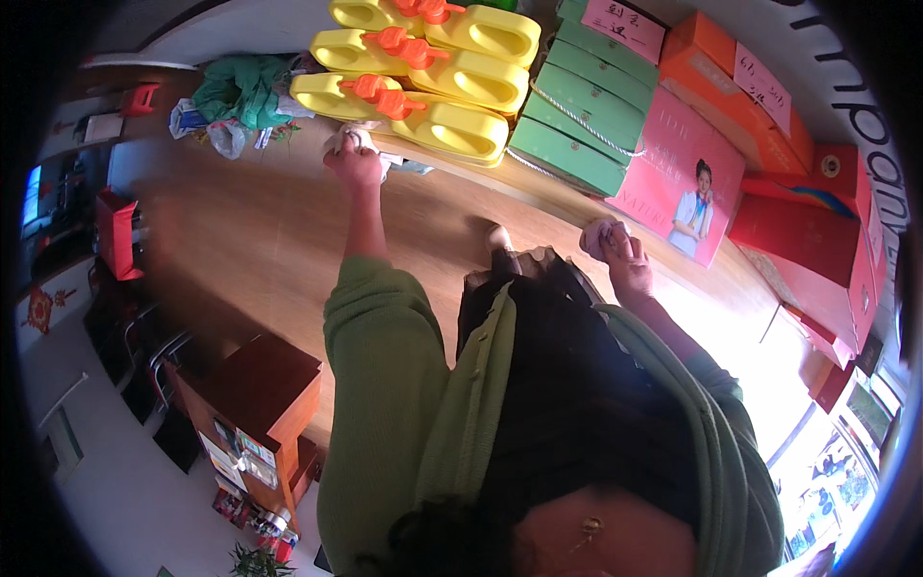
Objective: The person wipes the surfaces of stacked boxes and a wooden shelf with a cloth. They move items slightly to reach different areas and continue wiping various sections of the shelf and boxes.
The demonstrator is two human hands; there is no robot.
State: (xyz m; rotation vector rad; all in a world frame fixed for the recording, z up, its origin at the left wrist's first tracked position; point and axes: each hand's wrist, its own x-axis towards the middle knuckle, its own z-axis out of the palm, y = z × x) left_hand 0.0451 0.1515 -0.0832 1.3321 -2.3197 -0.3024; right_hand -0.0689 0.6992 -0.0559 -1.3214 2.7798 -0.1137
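Observation:
My left hand [353, 164] reaches forward and grips a crumpled pale cloth [369, 140] by the edge of a low wooden ledge [461, 172], just in front of the yellow jugs. Those yellow plastic jugs [461, 130] have orange caps [393, 103] and stand in rows. On the other side, my right hand [629, 268] closes around a bunched pinkish cloth [597, 239]. It is close to a pink box [670, 173] printed with a person's picture. Whether either cloth touches the ledge cannot be told.
Green boxes [588, 108] with white rope handles, orange boxes [728, 79] and red boxes [807, 238] line the ledge. Plastic bags [245, 90] lie at the far left. A brown wooden desk [259, 382] stands behind on the left, near chairs [148, 346]. Wood-look floor [259, 238] lies below.

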